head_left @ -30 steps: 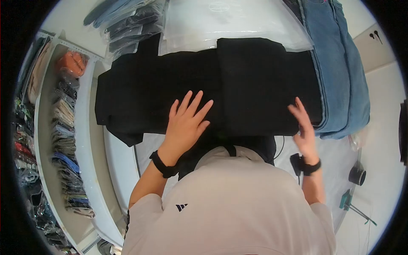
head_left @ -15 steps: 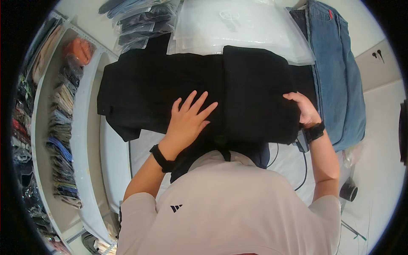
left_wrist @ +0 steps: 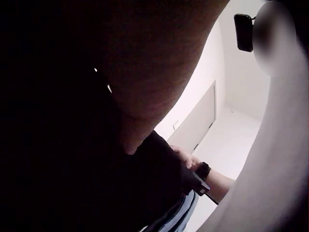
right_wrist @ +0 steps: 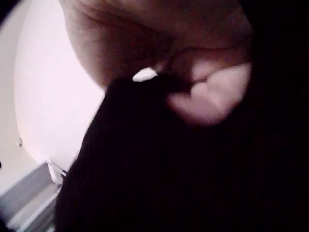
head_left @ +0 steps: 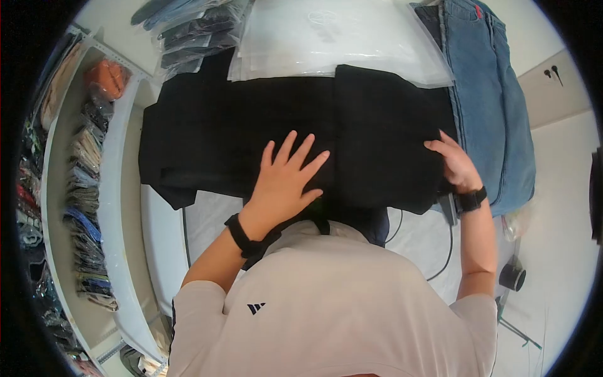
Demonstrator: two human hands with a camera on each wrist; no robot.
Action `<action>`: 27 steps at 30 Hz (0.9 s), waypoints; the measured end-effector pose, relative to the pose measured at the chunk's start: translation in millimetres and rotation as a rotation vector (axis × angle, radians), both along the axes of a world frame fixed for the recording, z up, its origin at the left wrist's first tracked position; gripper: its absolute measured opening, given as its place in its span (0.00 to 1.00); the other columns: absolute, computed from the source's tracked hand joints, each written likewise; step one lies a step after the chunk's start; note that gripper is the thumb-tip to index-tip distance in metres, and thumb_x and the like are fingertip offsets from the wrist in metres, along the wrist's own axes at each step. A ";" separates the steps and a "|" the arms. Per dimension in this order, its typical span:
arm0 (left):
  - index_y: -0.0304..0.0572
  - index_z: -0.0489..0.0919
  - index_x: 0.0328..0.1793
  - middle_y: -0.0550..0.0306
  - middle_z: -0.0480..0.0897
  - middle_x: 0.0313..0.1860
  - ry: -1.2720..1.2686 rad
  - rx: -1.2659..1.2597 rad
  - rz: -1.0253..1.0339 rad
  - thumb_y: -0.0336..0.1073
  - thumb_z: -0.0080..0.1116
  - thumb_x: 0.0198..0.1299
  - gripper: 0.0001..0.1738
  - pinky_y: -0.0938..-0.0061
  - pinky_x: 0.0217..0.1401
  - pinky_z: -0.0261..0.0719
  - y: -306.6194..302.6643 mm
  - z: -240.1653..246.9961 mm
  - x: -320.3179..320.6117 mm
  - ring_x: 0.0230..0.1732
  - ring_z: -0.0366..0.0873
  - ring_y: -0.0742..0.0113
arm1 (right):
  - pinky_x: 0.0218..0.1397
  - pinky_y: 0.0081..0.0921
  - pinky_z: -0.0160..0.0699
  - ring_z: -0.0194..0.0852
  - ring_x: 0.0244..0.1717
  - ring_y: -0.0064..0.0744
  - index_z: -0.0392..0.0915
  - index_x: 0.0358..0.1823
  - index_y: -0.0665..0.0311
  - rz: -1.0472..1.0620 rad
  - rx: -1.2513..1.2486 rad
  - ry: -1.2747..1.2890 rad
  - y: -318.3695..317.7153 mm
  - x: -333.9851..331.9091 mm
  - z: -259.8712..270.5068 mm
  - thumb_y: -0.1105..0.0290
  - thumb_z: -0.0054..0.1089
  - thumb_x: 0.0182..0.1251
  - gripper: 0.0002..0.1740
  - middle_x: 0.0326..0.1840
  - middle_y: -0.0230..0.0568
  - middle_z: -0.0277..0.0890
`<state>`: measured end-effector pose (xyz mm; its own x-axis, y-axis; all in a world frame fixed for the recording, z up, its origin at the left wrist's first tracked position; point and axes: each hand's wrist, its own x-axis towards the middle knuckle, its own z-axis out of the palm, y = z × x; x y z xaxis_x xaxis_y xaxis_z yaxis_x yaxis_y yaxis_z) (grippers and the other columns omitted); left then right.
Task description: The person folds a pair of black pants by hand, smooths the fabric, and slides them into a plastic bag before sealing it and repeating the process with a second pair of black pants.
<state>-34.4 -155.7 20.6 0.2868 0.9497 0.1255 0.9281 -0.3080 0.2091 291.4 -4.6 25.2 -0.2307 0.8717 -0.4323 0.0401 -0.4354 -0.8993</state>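
Folded black trousers (head_left: pixel 270 113) lie across the table in front of the person's body, with a folded-over section (head_left: pixel 383 138) on the right half. My left hand (head_left: pixel 282 188) rests on them with its fingers straight and spread, just left of the fold's edge. At the right end, my right hand (head_left: pixel 461 169) grips the black cloth, thumb on top and fingers curled at the edge. The right wrist view shows the curled fingers (right_wrist: pixel 212 92) against dark cloth. In the left wrist view the dark cloth fills the lower left, below the shaded left hand (left_wrist: pixel 145 92).
Clear plastic bags (head_left: pixel 333 38) overlap the far side of the black trousers. Blue jeans (head_left: pixel 483 113) lie along the right. Bagged folded garments (head_left: pixel 201 38) are stacked at the back left. A shelf (head_left: pixel 125 207) with packed clothes runs along the left. A dark cable (head_left: pixel 450 251) hangs near the right wrist.
My right hand has moved from above the right end to grip the trousers' edge there. The left hand stays spread on the cloth, slightly nearer the fold.
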 end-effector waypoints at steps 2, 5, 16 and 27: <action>0.58 0.67 0.71 0.47 0.56 0.76 -0.034 -0.017 -0.005 0.50 0.69 0.48 0.42 0.37 0.74 0.41 -3.3 1.2 6.8 0.78 0.44 0.43 | 0.19 0.12 0.63 0.64 0.16 0.14 0.71 0.55 0.66 0.145 0.050 -0.216 20.3 20.4 7.8 0.63 0.60 0.66 0.20 0.25 0.25 0.73; 0.50 0.69 0.66 0.43 0.54 0.76 -0.214 0.079 -0.100 0.46 0.68 0.45 0.39 0.31 0.71 0.39 -2.1 15.1 29.3 0.78 0.43 0.39 | 0.19 0.13 0.63 0.63 0.15 0.14 0.71 0.39 0.58 0.328 -0.027 -0.026 70.4 28.3 6.8 0.57 0.63 0.65 0.15 0.20 0.23 0.67; 0.40 0.73 0.63 0.45 0.73 0.63 0.037 0.474 -0.144 0.37 0.54 0.54 0.28 0.55 0.62 0.66 36.7 -38.6 179.9 0.63 0.70 0.53 | 0.45 0.28 0.76 0.76 0.45 0.30 0.76 0.50 0.65 0.388 0.096 -0.141 134.4 -21.1 3.1 0.65 0.67 0.60 0.19 0.47 0.38 0.79; 0.35 0.72 0.61 0.43 0.78 0.56 -1.097 0.108 -0.172 0.16 0.55 0.45 0.31 0.64 0.60 0.74 28.2 -1.4 134.9 0.56 0.76 0.44 | 0.47 0.20 0.78 0.79 0.42 0.25 0.77 0.48 0.65 0.385 0.259 -0.100 131.1 -43.4 50.6 0.74 0.62 0.62 0.13 0.44 0.35 0.81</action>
<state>100.5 -127.5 19.2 0.0965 0.8766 0.4714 0.2004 -0.4810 0.8535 248.1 126.4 75.8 -0.5267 0.8130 -0.2483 0.2461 -0.1338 -0.9600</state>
